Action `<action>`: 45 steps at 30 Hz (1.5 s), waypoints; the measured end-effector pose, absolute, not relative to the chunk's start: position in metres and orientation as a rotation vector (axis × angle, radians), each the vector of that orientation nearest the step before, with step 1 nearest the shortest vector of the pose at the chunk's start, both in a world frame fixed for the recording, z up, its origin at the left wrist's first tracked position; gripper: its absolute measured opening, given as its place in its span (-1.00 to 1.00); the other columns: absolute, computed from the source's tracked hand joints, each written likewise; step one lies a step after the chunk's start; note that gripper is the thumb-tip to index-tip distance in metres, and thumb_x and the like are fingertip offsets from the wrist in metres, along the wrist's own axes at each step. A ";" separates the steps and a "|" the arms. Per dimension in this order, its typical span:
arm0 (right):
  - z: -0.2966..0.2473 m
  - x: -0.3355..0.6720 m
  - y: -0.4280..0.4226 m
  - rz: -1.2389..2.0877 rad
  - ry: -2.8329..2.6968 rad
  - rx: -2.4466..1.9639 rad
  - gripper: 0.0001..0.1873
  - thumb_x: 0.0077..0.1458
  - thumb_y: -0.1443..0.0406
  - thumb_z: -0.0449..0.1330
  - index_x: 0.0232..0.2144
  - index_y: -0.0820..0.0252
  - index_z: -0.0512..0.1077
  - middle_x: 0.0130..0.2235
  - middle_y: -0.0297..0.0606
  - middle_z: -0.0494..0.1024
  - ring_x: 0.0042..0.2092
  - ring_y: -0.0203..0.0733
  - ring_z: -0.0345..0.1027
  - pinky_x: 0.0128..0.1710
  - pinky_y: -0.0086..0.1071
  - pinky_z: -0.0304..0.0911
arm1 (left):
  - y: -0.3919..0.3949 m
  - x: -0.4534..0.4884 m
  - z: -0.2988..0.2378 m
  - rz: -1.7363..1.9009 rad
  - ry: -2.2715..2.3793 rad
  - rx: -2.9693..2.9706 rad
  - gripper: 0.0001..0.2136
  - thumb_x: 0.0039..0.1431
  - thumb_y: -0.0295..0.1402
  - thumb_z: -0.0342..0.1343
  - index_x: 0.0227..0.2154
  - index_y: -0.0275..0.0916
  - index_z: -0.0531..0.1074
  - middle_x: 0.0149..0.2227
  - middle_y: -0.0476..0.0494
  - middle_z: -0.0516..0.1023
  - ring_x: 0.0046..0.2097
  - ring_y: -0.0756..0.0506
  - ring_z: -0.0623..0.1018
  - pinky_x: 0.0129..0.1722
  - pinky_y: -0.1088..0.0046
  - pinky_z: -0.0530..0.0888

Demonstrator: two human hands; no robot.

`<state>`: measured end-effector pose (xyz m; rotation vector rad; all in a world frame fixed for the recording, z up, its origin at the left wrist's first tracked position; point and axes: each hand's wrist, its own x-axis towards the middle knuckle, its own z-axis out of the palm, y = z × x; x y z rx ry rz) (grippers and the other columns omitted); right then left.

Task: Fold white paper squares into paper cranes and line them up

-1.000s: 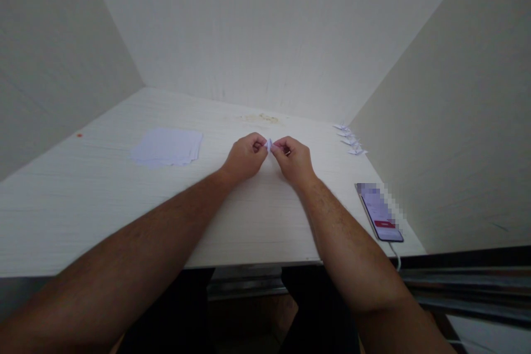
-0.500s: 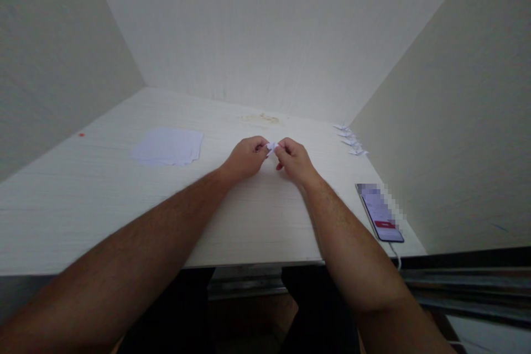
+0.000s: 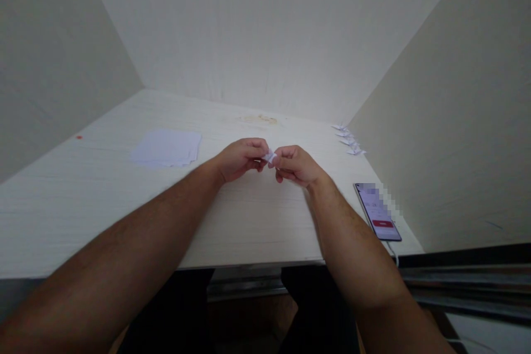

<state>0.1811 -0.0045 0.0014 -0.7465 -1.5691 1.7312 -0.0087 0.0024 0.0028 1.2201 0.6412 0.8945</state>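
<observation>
Between my hands, over the middle of the white table, is a small piece of folded white paper (image 3: pixel 270 157). My left hand (image 3: pixel 244 159) pinches its left side between thumb and fingers. On the right side my right hand (image 3: pixel 296 164) grips it, thumb on top and fingers curled beneath. The fingertips of both hands nearly meet and cover much of the paper, so its full shape is hidden.
A stack of white paper sheets (image 3: pixel 168 147) lies on the left of the table (image 3: pixel 249 221). Several small folded paper pieces (image 3: pixel 348 141) stand in a row by the right wall. Nearer, a phone (image 3: pixel 377 211) lies with a cable plugged in.
My left hand has shifted slightly left and its fingers now lie flatter along the paper. My right hand has turned and dropped a little. The folded paper sits slightly lower, tilted differently.
</observation>
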 end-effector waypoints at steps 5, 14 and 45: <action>0.001 0.185 -0.005 1.869 -1.559 -0.608 -0.62 0.03 0.03 0.38 -0.40 0.17 0.39 -0.73 -0.68 0.18 -0.74 -0.50 -0.03 -0.53 -0.43 0.39 | 0.003 -0.012 0.000 0.842 0.492 1.096 -0.76 0.00 -0.25 0.34 -0.54 -0.28 0.43 -0.47 -0.11 0.52 -0.43 -0.03 0.51 -0.48 0.49 0.42; 0.001 0.182 -0.006 1.913 -1.498 -0.450 -0.59 -0.01 0.06 0.43 -0.45 0.19 0.35 -0.66 -0.64 0.21 -0.67 -0.50 0.09 -0.46 -0.43 0.45 | 0.001 -0.014 -0.001 0.837 0.333 1.042 -0.73 0.00 -0.25 0.36 -0.53 -0.29 0.42 -0.47 -0.14 0.56 -0.42 -0.08 0.55 -0.36 0.35 0.53; -0.016 0.156 -0.004 0.668 -1.579 -1.099 -0.67 -0.05 0.10 0.37 -0.42 0.12 0.34 -0.52 -0.47 0.37 -0.49 -0.37 0.18 -0.46 -0.43 0.12 | -0.003 0.014 -0.003 1.530 1.319 1.367 -0.85 -0.05 -0.34 0.28 -0.58 -0.25 0.44 -0.41 -0.09 0.61 -0.32 -0.06 0.58 -0.29 0.42 0.52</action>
